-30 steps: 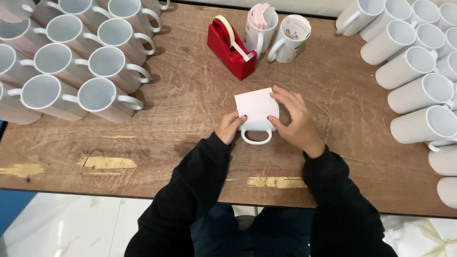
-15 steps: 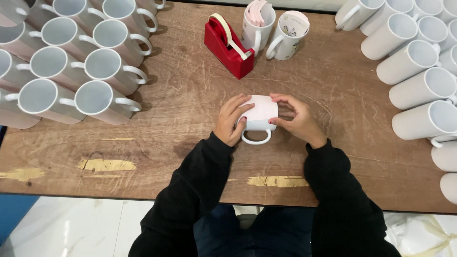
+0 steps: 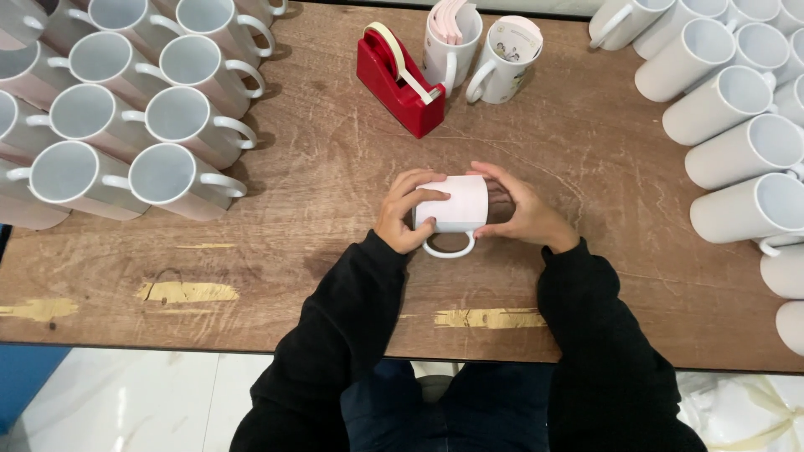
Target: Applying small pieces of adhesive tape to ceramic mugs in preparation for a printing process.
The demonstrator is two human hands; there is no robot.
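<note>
A white mug [image 3: 456, 209] lies on its side on the wooden table [image 3: 318, 251], handle toward me, with a white paper sheet wrapped over its body. My left hand [image 3: 406, 211] grips the mug's left end, fingers pressed on the paper. My right hand [image 3: 523, 209] cups the right end and holds the paper down there. Both sleeves are black.
A red tape dispenser [image 3: 400, 79] stands behind the mug, beside a mug holding pink-white sheets [image 3: 450, 42] and a printed mug [image 3: 507, 59]. Several white mugs lie stacked at left [image 3: 126, 109] and at right [image 3: 737, 142]. The table's front edge is near my body.
The flat white sheet that lay over the mug has been folded down around it. Both hands have closed in on the mug's two ends.
</note>
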